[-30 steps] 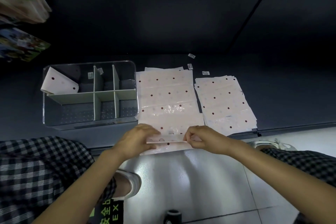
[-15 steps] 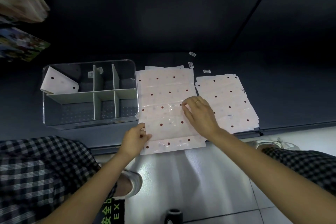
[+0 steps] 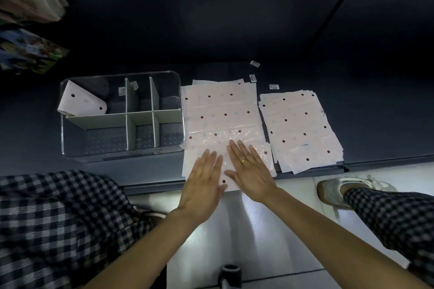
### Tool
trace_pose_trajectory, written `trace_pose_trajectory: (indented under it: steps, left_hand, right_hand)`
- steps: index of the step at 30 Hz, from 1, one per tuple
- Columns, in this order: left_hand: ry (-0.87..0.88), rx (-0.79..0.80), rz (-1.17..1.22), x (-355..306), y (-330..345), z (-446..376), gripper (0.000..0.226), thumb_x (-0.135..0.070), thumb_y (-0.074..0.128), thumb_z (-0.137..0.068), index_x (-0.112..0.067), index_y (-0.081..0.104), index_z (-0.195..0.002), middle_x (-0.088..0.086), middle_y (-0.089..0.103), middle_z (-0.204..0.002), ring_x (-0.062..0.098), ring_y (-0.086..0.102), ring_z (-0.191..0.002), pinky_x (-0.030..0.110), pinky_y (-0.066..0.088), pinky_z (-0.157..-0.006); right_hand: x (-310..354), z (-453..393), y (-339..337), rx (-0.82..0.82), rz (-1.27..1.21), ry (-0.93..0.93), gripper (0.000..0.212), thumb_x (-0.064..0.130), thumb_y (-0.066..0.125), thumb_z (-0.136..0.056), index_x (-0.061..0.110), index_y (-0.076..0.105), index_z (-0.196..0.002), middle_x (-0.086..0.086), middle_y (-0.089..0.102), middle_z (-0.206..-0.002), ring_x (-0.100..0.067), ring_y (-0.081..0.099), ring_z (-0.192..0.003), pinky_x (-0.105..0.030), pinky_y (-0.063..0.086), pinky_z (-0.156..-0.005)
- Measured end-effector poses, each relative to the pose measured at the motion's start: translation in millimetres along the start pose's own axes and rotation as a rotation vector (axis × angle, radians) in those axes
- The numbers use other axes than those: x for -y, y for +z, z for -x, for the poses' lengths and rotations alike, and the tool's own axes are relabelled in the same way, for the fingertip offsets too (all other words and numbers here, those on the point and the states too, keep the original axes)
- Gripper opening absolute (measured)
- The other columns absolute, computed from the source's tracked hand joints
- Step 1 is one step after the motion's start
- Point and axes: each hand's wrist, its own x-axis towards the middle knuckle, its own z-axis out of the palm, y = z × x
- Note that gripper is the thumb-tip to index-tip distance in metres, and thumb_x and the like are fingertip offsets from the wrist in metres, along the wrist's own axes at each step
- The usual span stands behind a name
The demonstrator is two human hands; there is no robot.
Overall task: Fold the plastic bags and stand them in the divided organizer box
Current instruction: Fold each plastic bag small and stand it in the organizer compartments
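Note:
A pink plastic bag with dark red dots [image 3: 220,115] lies flat on the dark shelf, its near part folded over. My left hand [image 3: 203,185] and my right hand [image 3: 250,166] lie side by side on that fold with straight fingers, pressing it flat. A ring shows on the right hand. To the left stands the clear divided organizer box [image 3: 119,148] with white dividers. One folded dotted bag [image 3: 81,101] leans in its far-left compartment. A second stack of dotted bags [image 3: 300,129] lies to the right.
Small price labels [image 3: 273,87] lie on the shelf behind the bags. Packaged goods [image 3: 28,51] hang at the upper left. My knees in checked trousers flank the spot, a white shoe [image 3: 338,187] is at the right, and the pale floor lies below the shelf edge.
The hands pinched the bag's near edge, folded it away from me, and now both lie flat on the fold. The left hand moved from the bag's left edge onto its middle.

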Motion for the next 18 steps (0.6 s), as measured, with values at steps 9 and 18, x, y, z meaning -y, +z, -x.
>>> trace_pose_trajectory:
  steps: [9, 18]
  left_hand:
    - [0.015, 0.188, -0.239, 32, 23, 1, 0.078, -0.068, 0.013, -0.089, -0.029, -0.035, -0.137, 0.013, -0.042, -0.143, 0.028, -0.039, -0.132, 0.037, -0.023, -0.11]
    - [0.054, 0.165, -0.23, 42, 18, 8, 0.074, -0.069, 0.022, -0.088, -0.048, -0.032, -0.133, 0.019, -0.038, -0.144, 0.033, -0.04, -0.131, 0.04, -0.024, -0.108]
  right_hand:
    - [-27, 5, 1, 0.001, 0.009, 0.001, 0.068, 0.057, 0.002, -0.092, 0.017, -0.021, -0.142, 0.004, -0.025, -0.151, -0.014, -0.023, -0.141, -0.032, -0.017, -0.115]
    - [-32, -8, -31, -0.107, -0.241, 0.106, 0.061, 0.039, 0.044, -0.097, 0.011, 0.025, -0.147, -0.006, 0.026, -0.154, -0.02, 0.022, -0.141, -0.032, 0.011, -0.118]
